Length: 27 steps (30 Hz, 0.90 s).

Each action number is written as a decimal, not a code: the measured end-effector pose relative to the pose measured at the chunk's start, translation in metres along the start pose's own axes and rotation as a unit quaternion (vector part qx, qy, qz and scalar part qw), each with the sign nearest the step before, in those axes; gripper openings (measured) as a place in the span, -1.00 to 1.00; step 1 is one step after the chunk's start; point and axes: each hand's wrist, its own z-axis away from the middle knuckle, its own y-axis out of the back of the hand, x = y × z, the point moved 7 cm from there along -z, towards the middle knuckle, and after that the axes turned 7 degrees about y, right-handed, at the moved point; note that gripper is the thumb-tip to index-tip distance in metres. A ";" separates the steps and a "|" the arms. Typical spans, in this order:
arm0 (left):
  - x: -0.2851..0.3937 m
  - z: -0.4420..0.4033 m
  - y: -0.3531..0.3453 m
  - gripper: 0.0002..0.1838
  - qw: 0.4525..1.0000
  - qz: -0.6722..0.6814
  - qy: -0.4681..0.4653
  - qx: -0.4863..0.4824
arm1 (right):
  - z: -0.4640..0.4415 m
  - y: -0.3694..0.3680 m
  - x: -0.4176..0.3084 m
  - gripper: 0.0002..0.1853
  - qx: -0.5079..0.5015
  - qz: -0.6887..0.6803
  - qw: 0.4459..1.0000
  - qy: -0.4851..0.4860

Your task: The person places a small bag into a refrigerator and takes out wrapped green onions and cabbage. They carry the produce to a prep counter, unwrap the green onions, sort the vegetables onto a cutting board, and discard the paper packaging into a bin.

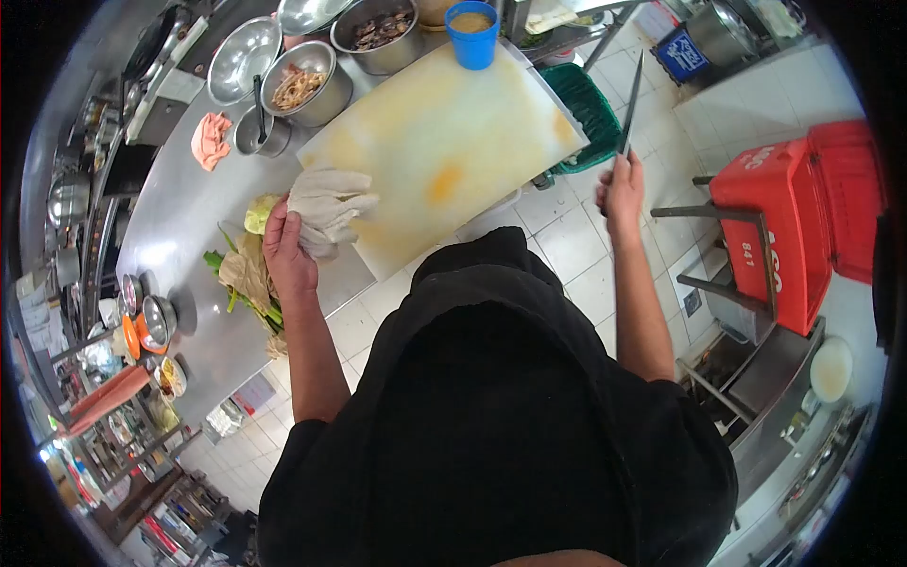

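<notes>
Left hand: thumb and fingers closed together, pinching pale cloth, which hangs bunched in loose folds. Cloth is at 8 o'clock from the middle of the board, overlapping its edge from above; can't tell if it touches. Right hand: fingers curled round a knife, grip mostly hidden in the hand, blade pointing at 12 o'clock. Knife is well apart from the cloth, seen over floor tiles.

Off left hand: cabbage just beside at 10 to 11 o'clock; greens with brown paper near, at 8. Both on the steel counter.

Off board middle: blue cup at 1 o'clock, on the board's far edge; bowl of dark pieces at 11; bowl of pale strips at 10; small pot with a black handle in it at 9; pink cloth further out, also 9.

Off right hand: green bin near at 11, red bin well apart at 3. Black shirt fills 6 o'clock.
</notes>
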 end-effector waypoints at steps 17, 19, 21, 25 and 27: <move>-0.056 -0.025 -0.197 -0.75 0.941 0.190 0.170 -0.223 | 0.003 -0.051 0.028 -0.48 0.045 0.047 0.995 0.080; -0.065 -0.019 -0.243 -0.73 0.937 0.177 0.185 -0.239 | 0.016 -0.043 0.010 -0.47 0.078 0.163 0.958 0.222; -0.089 -0.013 -0.297 -0.67 0.931 0.108 0.191 -0.291 | 0.032 -0.044 -0.013 -0.40 0.040 0.153 0.967 0.197; -0.166 0.020 -0.379 -0.66 0.931 -0.046 0.067 -0.356 | 0.045 -0.048 -0.028 -0.35 0.003 0.181 0.956 0.229; -0.176 0.027 -0.394 -0.67 0.945 -0.097 0.038 -0.309 | 0.040 -0.043 -0.026 -0.33 -0.008 0.201 0.952 0.232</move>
